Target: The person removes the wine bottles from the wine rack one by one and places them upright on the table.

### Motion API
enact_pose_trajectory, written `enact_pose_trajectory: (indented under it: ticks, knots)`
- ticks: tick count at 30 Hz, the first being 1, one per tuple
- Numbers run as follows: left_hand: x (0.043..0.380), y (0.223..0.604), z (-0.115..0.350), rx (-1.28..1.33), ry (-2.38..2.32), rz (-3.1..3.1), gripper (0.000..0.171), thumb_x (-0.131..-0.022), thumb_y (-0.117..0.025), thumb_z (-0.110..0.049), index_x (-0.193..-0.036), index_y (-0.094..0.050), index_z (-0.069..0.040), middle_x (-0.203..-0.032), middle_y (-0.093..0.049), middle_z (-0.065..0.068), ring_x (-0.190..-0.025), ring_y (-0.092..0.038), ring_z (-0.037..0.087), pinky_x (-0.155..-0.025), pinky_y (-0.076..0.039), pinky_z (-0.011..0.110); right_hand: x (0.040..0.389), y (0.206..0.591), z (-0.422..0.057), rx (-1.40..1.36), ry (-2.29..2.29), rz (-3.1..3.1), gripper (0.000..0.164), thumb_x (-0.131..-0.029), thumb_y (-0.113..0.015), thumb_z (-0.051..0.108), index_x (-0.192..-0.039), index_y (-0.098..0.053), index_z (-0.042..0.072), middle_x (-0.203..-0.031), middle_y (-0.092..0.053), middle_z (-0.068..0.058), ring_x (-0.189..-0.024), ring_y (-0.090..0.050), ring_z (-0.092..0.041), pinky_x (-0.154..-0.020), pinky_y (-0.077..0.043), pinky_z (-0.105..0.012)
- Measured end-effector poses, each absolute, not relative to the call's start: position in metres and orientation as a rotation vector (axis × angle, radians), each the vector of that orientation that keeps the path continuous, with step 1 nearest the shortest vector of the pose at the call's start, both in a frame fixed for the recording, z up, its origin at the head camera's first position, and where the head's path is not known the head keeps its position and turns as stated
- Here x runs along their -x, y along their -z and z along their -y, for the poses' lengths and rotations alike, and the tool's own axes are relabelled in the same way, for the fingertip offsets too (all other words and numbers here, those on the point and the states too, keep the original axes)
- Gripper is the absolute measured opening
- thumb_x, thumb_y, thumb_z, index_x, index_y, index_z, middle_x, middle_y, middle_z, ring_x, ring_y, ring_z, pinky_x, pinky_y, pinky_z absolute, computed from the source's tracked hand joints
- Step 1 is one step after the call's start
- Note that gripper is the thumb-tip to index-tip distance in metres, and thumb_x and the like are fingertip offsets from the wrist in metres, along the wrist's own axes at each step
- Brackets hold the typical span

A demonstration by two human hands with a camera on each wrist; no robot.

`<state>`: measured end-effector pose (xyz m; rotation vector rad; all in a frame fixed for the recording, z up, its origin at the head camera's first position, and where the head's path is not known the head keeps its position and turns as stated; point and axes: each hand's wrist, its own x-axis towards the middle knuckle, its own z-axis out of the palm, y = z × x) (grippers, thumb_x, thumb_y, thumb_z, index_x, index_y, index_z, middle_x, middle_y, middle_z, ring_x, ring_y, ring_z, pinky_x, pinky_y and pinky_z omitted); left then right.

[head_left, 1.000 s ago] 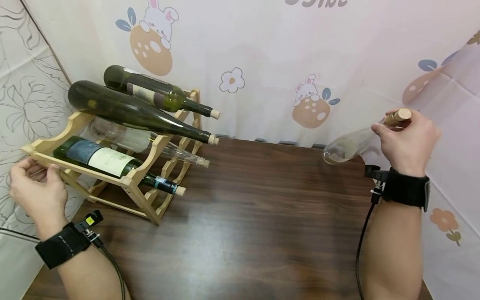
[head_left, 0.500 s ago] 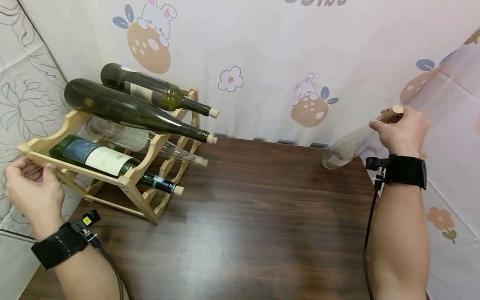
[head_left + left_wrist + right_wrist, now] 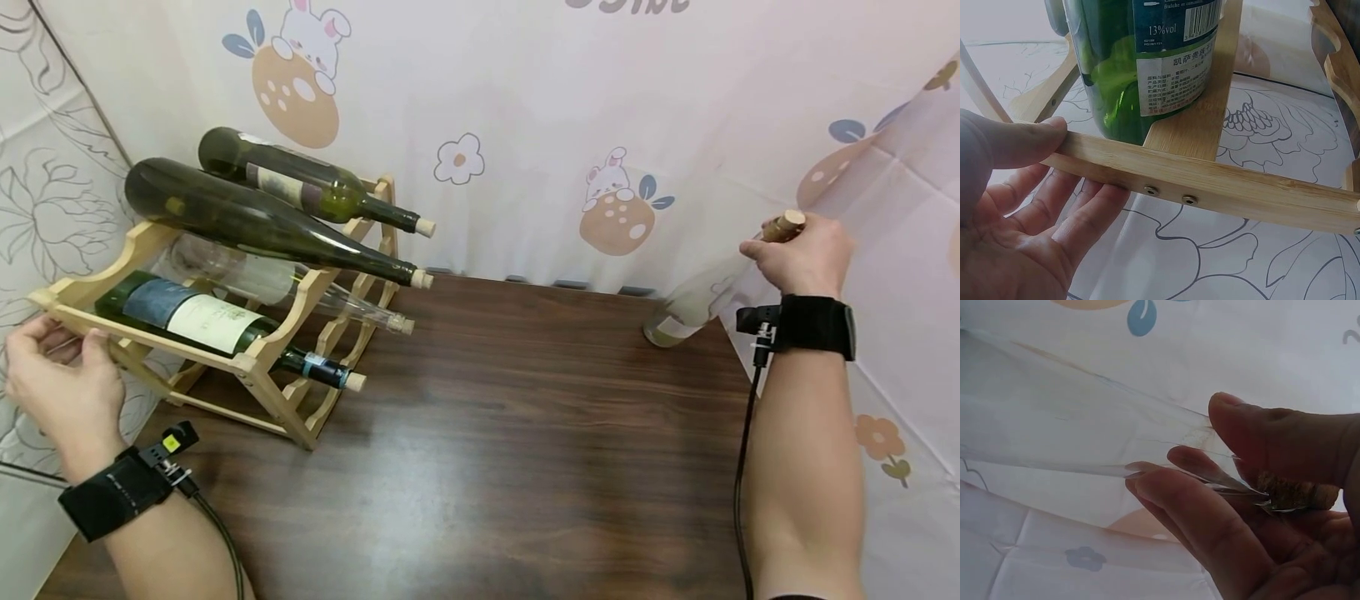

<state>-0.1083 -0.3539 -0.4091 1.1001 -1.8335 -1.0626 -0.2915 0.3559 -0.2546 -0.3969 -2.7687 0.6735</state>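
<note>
My right hand grips the neck of a clear glass bottle with a cork in its mouth. The bottle leans toward me a little, its base at the table's back right. In the right wrist view, thumb and fingers close round the neck just below the cork. My left hand pinches the left end rail of a wooden wine rack, thumb on top and fingers underneath. Right beside it lies a green wine bottle with a blue and white label.
Across the rack's top lie two dark green corked bottles. A clear corked bottle lies in the tier below. The brown wooden table stretches between rack and right hand. A printed cloth hangs behind, and cables run along both forearms.
The clear bottle's base has come down toward the table and the bottle stands more upright. My right hand has shifted slightly left and up with it. The left hand keeps its hold on the rack.
</note>
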Motion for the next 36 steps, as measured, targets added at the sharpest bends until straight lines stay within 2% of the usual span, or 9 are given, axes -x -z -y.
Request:
enact_pose_trajectory:
  ticks: [6,9,12,18,22,27,29,33,36]
  knots:
    - [0.108,0.41,0.354,-1.114,1.046,1.863,0.039,-0.109,-0.054,-0.026,-0.148,-0.052,-0.031,-0.128,-0.054,-0.028,-0.108,-0.049,-0.019,-0.108,-0.046,0.014,0.3,0.247,-0.362,0.356,-0.631,2.798,0.012,-0.093,-0.074,0.034,-0.085,-0.07,0.027,-0.054,-0.039,0.037,-0.071,-0.04,0.004,-0.071,-0.037,-0.021]
    - [0.107,0.41,0.355,-1.09,1.044,1.861,0.04,-0.109,-0.052,-0.025,-0.149,-0.052,-0.029,-0.129,-0.054,-0.026,-0.107,-0.048,-0.017,-0.109,-0.045,0.014,0.308,0.244,-0.365,0.346,-0.626,2.817,0.021,-0.092,-0.076,0.035,-0.074,-0.066,0.034,-0.054,-0.041,0.035,-0.064,-0.04,0.007,-0.064,-0.037,-0.018]
    - [0.106,0.409,0.356,-1.084,1.04,1.859,0.04,-0.109,-0.051,-0.025,-0.149,-0.052,-0.029,-0.132,-0.055,-0.023,-0.11,-0.05,-0.016,-0.111,-0.044,0.014,0.316,0.243,-0.365,0.353,-0.621,2.833,0.022,-0.091,-0.077,0.035,-0.072,-0.068,0.03,-0.055,-0.044,0.03,-0.068,-0.047,-0.001,-0.06,-0.038,-0.018]
    - [0.107,0.405,0.356,-1.131,1.064,1.883,0.042,-0.11,-0.048,-0.027,-0.152,-0.048,-0.032,-0.153,-0.055,-0.009,-0.125,-0.052,-0.012,-0.116,-0.042,0.016,0.325,0.241,-0.369,0.419,-0.635,2.854,0.025,-0.094,-0.075,0.036,-0.09,-0.072,0.011,-0.071,-0.054,0.012,-0.096,-0.052,-0.035,-0.062,-0.041,-0.026]
    - [0.111,0.403,0.355,-1.121,1.068,1.881,0.042,-0.11,-0.049,-0.028,-0.151,-0.049,-0.033,-0.152,-0.056,-0.009,-0.124,-0.052,-0.013,-0.116,-0.043,0.016,0.327,0.241,-0.372,0.439,-0.639,2.846,0.034,-0.094,-0.074,0.037,-0.103,-0.068,0.005,-0.081,-0.058,0.002,-0.104,-0.052,-0.04,-0.063,-0.042,-0.028]
    - [0.115,0.402,0.356,-1.104,1.075,1.882,0.041,-0.11,-0.049,-0.029,-0.151,-0.049,-0.033,-0.149,-0.056,-0.013,-0.119,-0.051,-0.015,-0.114,-0.043,0.015,0.324,0.241,-0.376,0.486,-0.641,2.84,0.055,-0.095,-0.07,0.041,-0.12,-0.059,-0.007,-0.112,-0.054,-0.028,-0.109,-0.05,-0.046,-0.065,-0.041,-0.029]
    - [0.114,0.402,0.354,-1.103,1.086,1.882,0.041,-0.11,-0.049,-0.028,-0.151,-0.049,-0.032,-0.148,-0.056,-0.014,-0.118,-0.05,-0.015,-0.113,-0.044,0.015,0.323,0.242,-0.378,0.498,-0.644,2.838,0.057,-0.095,-0.07,0.041,-0.12,-0.058,-0.009,-0.107,-0.055,-0.027,-0.105,-0.051,-0.044,-0.062,-0.041,-0.028]
    - [0.11,0.406,0.352,-1.095,1.105,1.88,0.043,-0.11,-0.048,-0.027,-0.152,-0.047,-0.03,-0.145,-0.053,-0.017,-0.122,-0.051,-0.012,-0.115,-0.044,0.017,0.326,0.244,-0.383,0.461,-0.619,2.842,0.042,-0.094,-0.073,0.038,-0.106,-0.065,-0.001,-0.078,-0.055,-0.001,-0.095,-0.051,-0.038,-0.059,-0.04,-0.025]
    - [0.107,0.41,0.352,-1.094,1.107,1.881,0.043,-0.11,-0.047,-0.027,-0.153,-0.047,-0.028,-0.138,-0.051,-0.021,-0.123,-0.051,-0.012,-0.115,-0.044,0.017,0.329,0.246,-0.382,0.456,-0.631,2.839,0.039,-0.094,-0.073,0.038,-0.105,-0.064,0.001,-0.079,-0.055,0.0,-0.097,-0.05,-0.037,-0.064,-0.042,-0.028]
